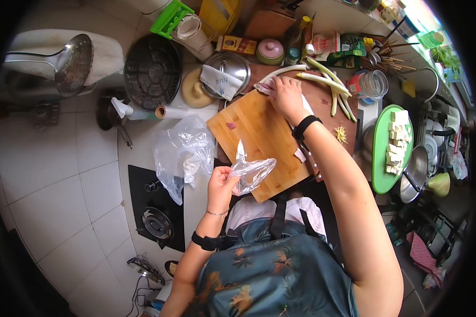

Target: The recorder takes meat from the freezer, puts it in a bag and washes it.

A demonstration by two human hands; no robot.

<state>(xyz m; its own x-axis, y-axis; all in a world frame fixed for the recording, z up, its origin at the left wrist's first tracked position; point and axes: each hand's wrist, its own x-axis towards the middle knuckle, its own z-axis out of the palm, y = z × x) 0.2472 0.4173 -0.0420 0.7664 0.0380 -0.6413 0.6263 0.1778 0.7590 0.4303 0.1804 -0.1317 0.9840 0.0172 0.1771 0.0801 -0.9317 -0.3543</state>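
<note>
My left hand [221, 186] pinches a clear plastic bag [256, 174], which hangs over the near edge of a wooden cutting board [258, 130]. At the board's far corner, my right hand [288, 97] has its fingers closed over a piece of raw meat [265, 87], partly hidden beneath them. A small scrap of meat [231, 125] lies on the left of the board, and a paler piece [300, 155] near its right edge. Along that edge lies a knife, its riveted handle [315, 166] showing; my right forearm covers part of it.
Scallion stalks [333, 85] and yellowish shreds [340, 134] lie on a brown board [321, 99] beyond. A green board [380, 158] with white tofu cubes [397, 142] stands at right. Left are a crumpled plastic bag [182, 146], a film roll [176, 112] and a gas hob [158, 206].
</note>
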